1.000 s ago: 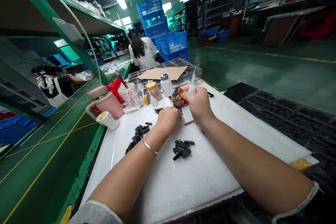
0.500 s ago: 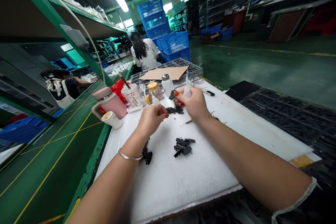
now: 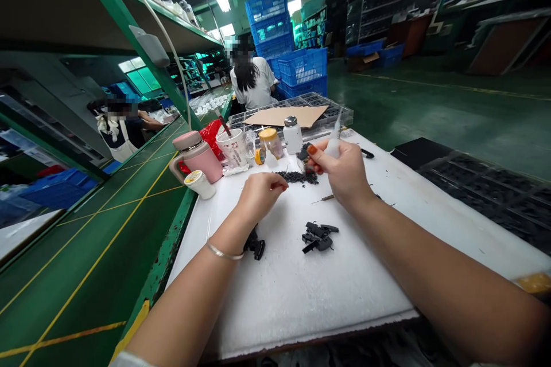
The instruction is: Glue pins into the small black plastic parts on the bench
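My left hand [image 3: 263,194] is closed in a pinch over the white board, just left of a heap of tiny black pieces [image 3: 297,177]; whatever is between its fingertips is too small to make out. My right hand [image 3: 346,175] is closed around a white squeeze bottle [image 3: 333,148] with a thin nozzle pointing up. Between that hand's thumb and fingers sits a small black part [image 3: 303,152]. Below lies a cluster of black plastic parts [image 3: 319,237]. More black parts [image 3: 257,248] lie partly hidden behind my left wrist. A thin pointed tool [image 3: 327,198] rests beneath my right hand.
A pink mug [image 3: 202,157], a small white tub [image 3: 200,184], a paper cup [image 3: 232,149], a yellow-lidded jar [image 3: 271,146] and a white metal-capped bottle [image 3: 293,136] line the back. Behind are cardboard [image 3: 288,116], blue crates [image 3: 301,67] and a co-worker [image 3: 253,80]. Another person [image 3: 123,129] sits left.
The view has turned, so the scene sits further right. My hands are slightly wider apart; the right one has moved right with the bottle and black part.
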`<state>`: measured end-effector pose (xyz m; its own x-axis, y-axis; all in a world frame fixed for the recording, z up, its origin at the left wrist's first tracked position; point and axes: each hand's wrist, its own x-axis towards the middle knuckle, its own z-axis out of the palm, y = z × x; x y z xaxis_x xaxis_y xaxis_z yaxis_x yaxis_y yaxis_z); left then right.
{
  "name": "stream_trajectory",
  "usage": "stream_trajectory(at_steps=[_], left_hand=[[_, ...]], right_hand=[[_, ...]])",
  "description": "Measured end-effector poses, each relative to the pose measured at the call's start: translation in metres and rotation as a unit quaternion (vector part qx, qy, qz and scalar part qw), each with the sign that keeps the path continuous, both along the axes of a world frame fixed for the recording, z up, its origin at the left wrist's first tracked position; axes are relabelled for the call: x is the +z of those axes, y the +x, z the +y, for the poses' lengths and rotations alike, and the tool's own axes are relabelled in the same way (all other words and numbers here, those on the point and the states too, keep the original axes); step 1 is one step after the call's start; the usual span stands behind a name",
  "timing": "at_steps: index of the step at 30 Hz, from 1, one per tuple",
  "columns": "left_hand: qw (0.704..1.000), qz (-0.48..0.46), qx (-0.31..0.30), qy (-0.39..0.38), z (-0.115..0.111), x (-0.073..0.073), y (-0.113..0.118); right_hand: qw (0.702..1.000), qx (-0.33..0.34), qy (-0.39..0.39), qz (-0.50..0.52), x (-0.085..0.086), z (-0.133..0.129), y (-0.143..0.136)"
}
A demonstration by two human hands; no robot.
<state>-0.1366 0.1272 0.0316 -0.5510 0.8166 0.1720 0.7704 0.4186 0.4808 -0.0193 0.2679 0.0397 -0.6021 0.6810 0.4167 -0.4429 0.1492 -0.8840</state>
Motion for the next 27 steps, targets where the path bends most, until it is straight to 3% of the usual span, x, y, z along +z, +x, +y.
stream_trajectory(at_steps=[5, 9, 14, 19, 22, 25, 27], left_hand=[[0.997, 0.053, -0.032, -0.045, 0.047, -0.015, -0.002], [0.997, 0.06, -0.032, -0.047, 0.065, -0.026, 0.002], [0.999, 0.015, -0.033, -0.026, 0.062, -0.021, 0.004], [0.992, -0.119, -0.025, 0.018, 0.032, -0.001, 0.004], [0.948, -0.3, -0.004, 0.105, 0.001, 0.013, 0.007], [0.85, -0.48, 0.024, 0.217, -0.03, 0.021, 0.012], [0.803, -0.536, 0.028, 0.259, -0.044, 0.021, 0.016]], right_hand=[[0.997, -0.051, -0.047, 0.021, -0.004, 0.016, -0.005], [0.998, -0.049, -0.047, 0.014, -0.006, 0.02, -0.008], [0.999, -0.029, -0.026, 0.002, -0.008, 0.017, -0.007], [1.0, -0.002, -0.02, -0.021, -0.005, 0.012, -0.006], [0.997, 0.057, -0.014, -0.043, 0.0, 0.002, -0.002], [0.992, 0.115, 0.006, -0.053, 0.007, -0.012, 0.004], [0.987, 0.146, 0.028, -0.063, 0.01, -0.021, 0.009]])
